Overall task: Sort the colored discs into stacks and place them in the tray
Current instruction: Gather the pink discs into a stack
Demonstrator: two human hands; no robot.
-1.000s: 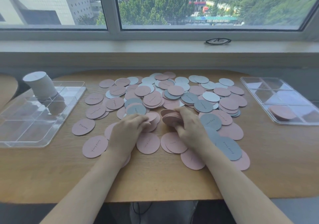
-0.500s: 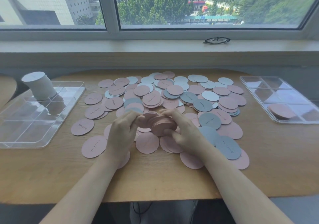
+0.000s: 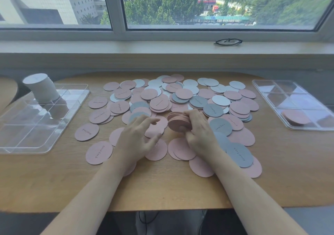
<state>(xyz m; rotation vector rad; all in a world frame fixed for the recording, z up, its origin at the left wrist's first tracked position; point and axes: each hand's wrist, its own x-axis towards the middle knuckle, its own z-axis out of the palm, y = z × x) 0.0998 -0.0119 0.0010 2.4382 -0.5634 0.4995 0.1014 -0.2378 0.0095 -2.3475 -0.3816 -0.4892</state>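
Several pink, grey and white discs (image 3: 182,97) lie scattered over the middle of the wooden table (image 3: 54,180). My right hand (image 3: 200,131) grips a stack of pink discs (image 3: 178,122) held on edge just above the table. My left hand (image 3: 139,137) is to the left of the stack, fingers spread and curled over loose pink discs, apart from the stack. A clear tray (image 3: 45,140) on the left holds a tall stack of white discs (image 3: 40,88) in its far compartment. A second clear tray (image 3: 265,97) on the right holds a low stack of pink discs (image 3: 296,117).
A window sill runs behind the table, with a pair of glasses (image 3: 228,41) on it. Bare table lies between the discs and the near edge. Another wooden surface (image 3: 8,91) shows at the far left.
Both hands held the pink stack together half a second ago. Now my left hand has come off it and moved left and down; my right hand alone keeps the stack.
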